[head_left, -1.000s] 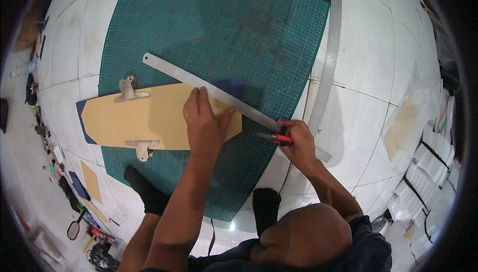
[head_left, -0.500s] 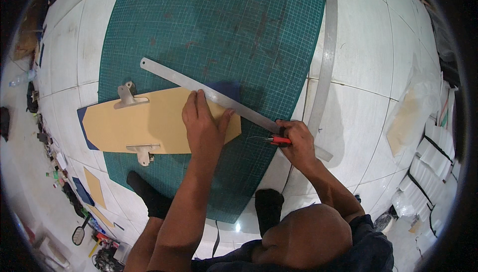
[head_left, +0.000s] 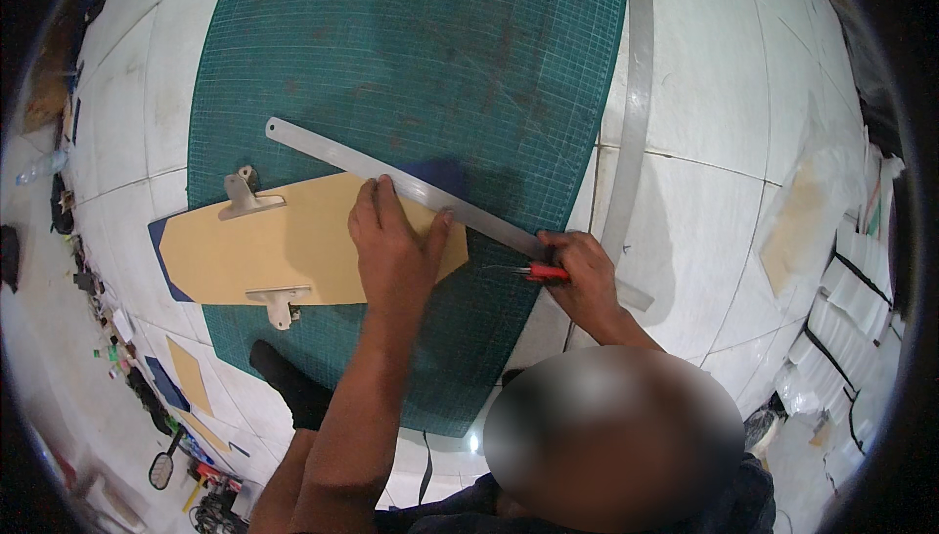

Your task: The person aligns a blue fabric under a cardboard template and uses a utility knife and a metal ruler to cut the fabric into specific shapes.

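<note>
A steel ruler (head_left: 337,153) lies slantwise over a tan board template (head_left: 245,241), which has a dark blue sheet (head_left: 436,174) under it. Two metal bulldog clips, the upper clip (head_left: 246,197) and the lower clip (head_left: 281,304), grip the template's long edges. My left hand (head_left: 394,245) rests on the template with fingers and thumb spread, their tips against the ruler. At the ruler's near right end, my right hand (head_left: 585,278) is closed around that end and a red-handled tool (head_left: 546,271) with a thin pointed metal tip.
Everything lies on a green gridded cutting mat (head_left: 391,55) on white floor tiles. A longer metal straightedge (head_left: 638,94) runs along the mat's right side. My socked foot (head_left: 293,387) touches the mat's near left. Tan and blue pieces (head_left: 186,378) and a plastic bag (head_left: 807,211) lie aside.
The view has shifted slightly, so the mat and ruler appear a little further left. Both hands keep nearly the same places on the ruler, and the red-handled tool stays in my right hand.
</note>
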